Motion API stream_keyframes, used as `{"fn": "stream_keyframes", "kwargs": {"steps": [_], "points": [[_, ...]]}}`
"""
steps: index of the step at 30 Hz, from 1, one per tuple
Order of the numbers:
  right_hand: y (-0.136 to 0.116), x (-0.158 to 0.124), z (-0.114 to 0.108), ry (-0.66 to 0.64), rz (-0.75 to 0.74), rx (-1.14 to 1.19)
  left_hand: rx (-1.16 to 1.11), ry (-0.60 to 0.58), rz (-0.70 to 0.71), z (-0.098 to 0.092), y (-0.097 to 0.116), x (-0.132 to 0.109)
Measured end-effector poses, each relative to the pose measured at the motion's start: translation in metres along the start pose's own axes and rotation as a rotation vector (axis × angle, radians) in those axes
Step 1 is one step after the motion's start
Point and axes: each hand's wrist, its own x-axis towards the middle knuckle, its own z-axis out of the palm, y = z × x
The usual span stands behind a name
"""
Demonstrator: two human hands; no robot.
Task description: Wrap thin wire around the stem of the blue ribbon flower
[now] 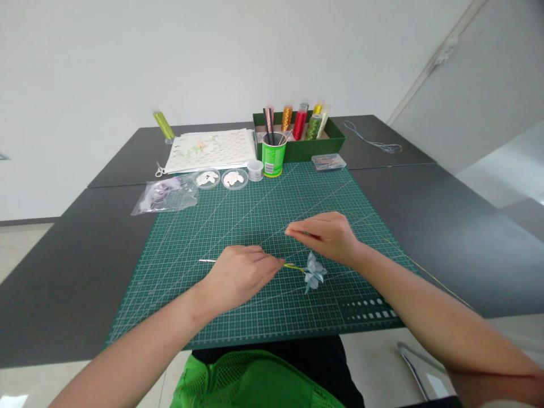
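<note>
My left hand (242, 277) is closed round the stem of a pale blue artificial flower (314, 273), low over the green cutting mat (255, 212). The blossom points to the right, and a short yellow-green stretch of stem shows between it and my fingertips. Out of the other side of the fist a thin whitish stem end juts to the left. Above and to the right of the stem, my right hand (325, 235) is pinched, its fingertips pressed together. Whatever is in that pinch, if anything, is too fine to see.
A thin yellow-green thread (429, 273) runs beside my right forearm. Further back are a plastic bag (165, 195), dishes of white petals (234, 179), a green can (273, 158) with tools, a green box (297, 150) of thread spools, a clear case (328, 162) and paper sheets (212, 150).
</note>
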Motion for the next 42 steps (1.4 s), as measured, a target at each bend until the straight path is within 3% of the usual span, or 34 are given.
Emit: {"fn": "stream_keyframes", "kwargs": {"steps": [5,9,12,16,20,24,33,42], "points": [[0.008,-0.004,0.004,-0.091,0.101,0.008,-0.016,0.024,-0.008,-0.001,0.001,-0.001],[0.013,-0.007,0.005,-0.301,0.261,0.076,-0.023,0.088,-0.030,-0.004,0.001,0.000],[0.017,-0.009,0.008,-0.382,0.337,0.186,-0.054,0.176,-0.105,-0.008,0.001,0.001],[0.016,-0.009,0.012,-0.429,0.361,0.295,-0.175,0.326,-0.379,-0.016,0.001,0.005],[0.005,-0.005,0.011,-0.419,0.271,0.330,-0.374,0.414,-0.721,-0.023,-0.003,0.008],[-0.005,-0.004,0.006,-0.408,0.149,0.258,-0.519,0.435,-0.854,-0.024,-0.009,0.010],[-0.021,-0.004,0.001,-0.222,-0.104,0.058,-0.510,0.376,-0.896,-0.020,-0.017,0.011],[-0.025,0.000,-0.005,-0.069,-0.137,0.033,-0.401,0.089,-0.754,-0.011,-0.020,0.008]]}}
